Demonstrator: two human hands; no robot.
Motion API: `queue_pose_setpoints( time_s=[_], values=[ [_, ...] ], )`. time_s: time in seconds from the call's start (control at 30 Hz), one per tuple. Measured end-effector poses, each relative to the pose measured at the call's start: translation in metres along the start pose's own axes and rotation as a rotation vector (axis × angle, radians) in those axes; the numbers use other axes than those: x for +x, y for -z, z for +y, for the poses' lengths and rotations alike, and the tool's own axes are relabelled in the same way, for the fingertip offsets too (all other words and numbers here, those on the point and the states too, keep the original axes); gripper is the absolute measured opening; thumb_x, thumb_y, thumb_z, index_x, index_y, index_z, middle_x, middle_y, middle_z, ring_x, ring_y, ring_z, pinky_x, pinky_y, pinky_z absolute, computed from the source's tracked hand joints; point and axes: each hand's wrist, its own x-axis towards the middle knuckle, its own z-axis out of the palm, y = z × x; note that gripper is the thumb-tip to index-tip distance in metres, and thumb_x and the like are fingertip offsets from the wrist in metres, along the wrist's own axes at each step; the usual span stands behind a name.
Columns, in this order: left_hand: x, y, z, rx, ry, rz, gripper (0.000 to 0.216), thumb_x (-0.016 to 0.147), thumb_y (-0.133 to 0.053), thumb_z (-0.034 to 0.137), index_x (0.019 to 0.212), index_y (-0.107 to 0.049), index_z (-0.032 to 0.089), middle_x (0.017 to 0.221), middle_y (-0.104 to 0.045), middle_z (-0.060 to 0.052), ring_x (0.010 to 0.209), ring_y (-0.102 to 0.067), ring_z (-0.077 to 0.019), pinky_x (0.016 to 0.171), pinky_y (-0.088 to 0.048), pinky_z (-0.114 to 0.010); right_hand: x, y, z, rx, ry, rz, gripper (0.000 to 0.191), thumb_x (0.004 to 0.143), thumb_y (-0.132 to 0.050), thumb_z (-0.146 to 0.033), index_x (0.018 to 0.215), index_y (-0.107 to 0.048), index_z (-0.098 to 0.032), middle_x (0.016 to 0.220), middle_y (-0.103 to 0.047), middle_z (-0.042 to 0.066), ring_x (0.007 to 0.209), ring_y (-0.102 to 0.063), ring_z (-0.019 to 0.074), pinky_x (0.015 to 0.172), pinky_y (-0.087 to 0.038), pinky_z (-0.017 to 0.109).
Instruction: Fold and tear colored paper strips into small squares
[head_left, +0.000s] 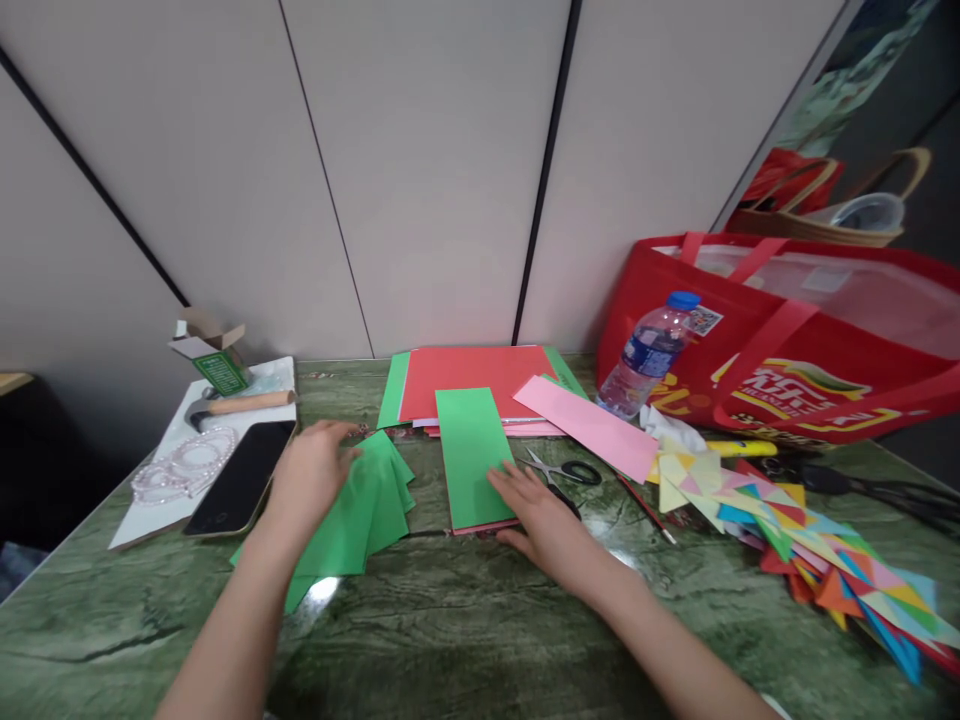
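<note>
My right hand (536, 515) rests with its fingers spread on the lower right of a green paper strip (472, 450). Pink or red paper shows along that strip's lower edge. My left hand (315, 462) is at the upper left of a fanned pile of green paper pieces (360, 515), thumb and fingers apart. Nothing is visibly held in it, though the hand hides part of the pile. Scissors (566, 470) with black handles lie just right of the green strip, partly behind my right hand. A pink paper strip (589, 425) slants beyond them.
Red and green sheets (480, 375) are stacked by the wall. A phone (244, 475), bead strands (187, 465), a wooden-handled tool (251, 402) and a small box (217, 365) sit left. Rightward are a bottle (649, 355), a red bag (795, 350), a pencil (646, 508) and folded colourful paper (817, 550).
</note>
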Motion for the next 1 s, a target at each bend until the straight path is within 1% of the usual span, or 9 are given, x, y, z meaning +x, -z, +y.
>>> queue_pose_setpoints(
  time_s=[0.07, 0.23, 0.33, 0.4, 0.57, 0.7, 0.77, 0.87, 1.0],
  values=[
    [-0.002, -0.013, 0.017, 0.005, -0.069, -0.018, 0.028, 0.072, -0.053, 0.029, 0.094, -0.066, 0.016, 0.098, -0.068, -0.012, 0.091, -0.061, -0.0278, 0.081, -0.041, -0.034, 0.0, 0.002, -0.002, -0.034, -0.007, -0.027, 0.061, 0.067, -0.065, -0.004, 0.124, -0.047, -0.016, 0.122, -0.055, 0.015, 0.117, -0.046, 0.027, 0.098, -0.036, 0.047],
    [-0.012, -0.038, 0.047, -0.284, -0.045, -0.221, 0.029, 0.075, -0.049, 0.035, 0.089, -0.064, 0.014, 0.076, -0.069, -0.009, 0.067, -0.063, -0.0211, 0.063, -0.047, -0.029, 0.002, 0.009, -0.006, -0.047, 0.022, -0.027, 0.036, 0.071, -0.064, -0.011, 0.107, -0.061, -0.017, 0.112, -0.062, 0.011, 0.107, -0.056, 0.0257, 0.089, -0.047, 0.041],
    [-0.016, -0.046, 0.053, -0.553, 0.062, -0.357, 0.025, 0.074, -0.05, 0.038, 0.069, -0.06, 0.016, 0.059, -0.065, -0.004, 0.054, -0.061, -0.0181, 0.053, -0.047, -0.027, 0.003, 0.01, -0.006, 0.011, 0.039, 0.019, 0.019, 0.078, -0.056, -0.013, 0.093, -0.066, -0.019, 0.103, -0.067, 0.009, 0.102, -0.059, 0.0222, 0.088, -0.047, 0.038],
    [-0.017, -0.05, 0.056, -0.71, 0.166, -0.437, 0.026, 0.073, -0.052, 0.04, 0.06, -0.056, 0.017, 0.053, -0.063, -0.001, 0.05, -0.06, -0.0168, 0.051, -0.048, -0.026, 0.004, 0.009, -0.006, 0.056, 0.038, 0.073, 0.019, 0.081, -0.05, -0.012, 0.086, -0.067, -0.019, 0.096, -0.069, 0.007, 0.095, -0.062, 0.0194, 0.085, -0.048, 0.034],
    [-0.022, -0.058, 0.062, -0.901, 0.343, -0.545, 0.037, 0.076, -0.049, 0.05, 0.069, -0.056, 0.015, 0.056, -0.066, -0.005, 0.054, -0.064, -0.0194, 0.057, -0.052, -0.033, 0.005, 0.009, -0.005, 0.119, -0.015, 0.304, 0.019, 0.083, -0.046, -0.013, 0.091, -0.062, -0.017, 0.091, -0.068, 0.008, 0.085, -0.064, 0.0187, 0.077, -0.051, 0.033],
    [-0.024, -0.058, 0.062, -1.204, 0.437, -0.681, 0.05, 0.078, -0.041, 0.058, 0.082, -0.06, 0.012, 0.078, -0.07, -0.014, 0.074, -0.067, -0.0232, 0.074, -0.05, -0.038, 0.005, 0.014, -0.009, 0.173, 0.041, 0.379, 0.019, 0.084, -0.045, -0.014, 0.094, -0.06, -0.018, 0.093, -0.068, 0.008, 0.088, -0.063, 0.0186, 0.079, -0.051, 0.034],
    [-0.023, -0.057, 0.062, -1.342, 0.431, -0.733, 0.055, 0.08, -0.036, 0.059, 0.091, -0.06, 0.012, 0.088, -0.069, -0.016, 0.081, -0.065, -0.0236, 0.078, -0.048, -0.04, 0.004, 0.018, -0.014, 0.213, 0.108, 0.351, 0.018, 0.084, -0.045, -0.014, 0.093, -0.06, -0.019, 0.096, -0.067, 0.008, 0.092, -0.061, 0.0179, 0.081, -0.049, 0.033],
    [-0.021, -0.056, 0.061, -1.446, 0.436, -0.75, 0.049, 0.082, -0.038, 0.054, 0.101, -0.057, 0.013, 0.095, -0.068, -0.014, 0.087, -0.064, -0.0228, 0.077, -0.049, -0.038, 0.002, 0.024, -0.025, 0.273, 0.213, 0.216, 0.018, 0.084, -0.045, -0.014, 0.093, -0.06, -0.02, 0.099, -0.066, 0.006, 0.097, -0.059, 0.0162, 0.084, -0.047, 0.031],
    [-0.019, -0.058, 0.059, -1.438, 0.482, -0.538, 0.032, 0.078, -0.058, 0.028, 0.107, -0.055, 0.016, 0.094, -0.069, -0.008, 0.082, -0.064, -0.0187, 0.073, -0.049, -0.029, 0.0, 0.028, -0.04, 0.36, 0.25, 0.018, 0.017, 0.085, -0.044, -0.014, 0.091, -0.059, -0.02, 0.091, -0.067, 0.003, 0.092, -0.06, 0.0133, 0.081, -0.047, 0.026]
  ],
)
